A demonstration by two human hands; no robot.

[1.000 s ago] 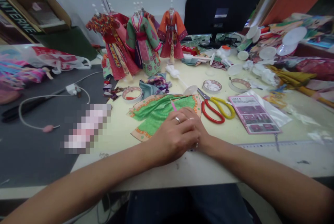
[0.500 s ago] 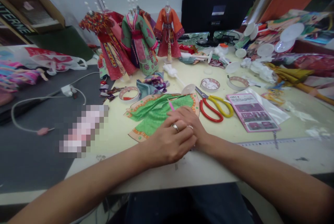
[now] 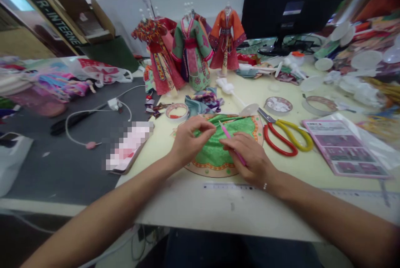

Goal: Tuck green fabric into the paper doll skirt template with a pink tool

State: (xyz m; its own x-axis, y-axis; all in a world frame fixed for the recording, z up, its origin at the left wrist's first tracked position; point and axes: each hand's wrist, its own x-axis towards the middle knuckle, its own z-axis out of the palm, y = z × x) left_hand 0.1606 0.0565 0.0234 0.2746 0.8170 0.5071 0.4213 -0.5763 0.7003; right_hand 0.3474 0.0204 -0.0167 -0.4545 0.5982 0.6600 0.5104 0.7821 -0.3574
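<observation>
A green cloth piece with a curved orange and peach border lies flat on the table under both hands. My right hand is closed around a slim pink pen-like tool, its pale pointed tip aimed up and left over the cloth. Just left of that tip, my left hand has thumb and forefinger pinched together; whatever is between them is too small to make out. The two hands are apart. Right of the cloth lie scissors with one red and one yellow handle. A clear ruler lies in front.
Small dressed figures stand at the back, before a dark monitor. Tape rolls, a white stand and a pink-edged card lie around the cloth. A phone and white cable rest on the grey mat.
My hands, clasped over each other before, have come apart; the left one has moved left. More of the cloth's front edge shows. The camera view has turned left.
</observation>
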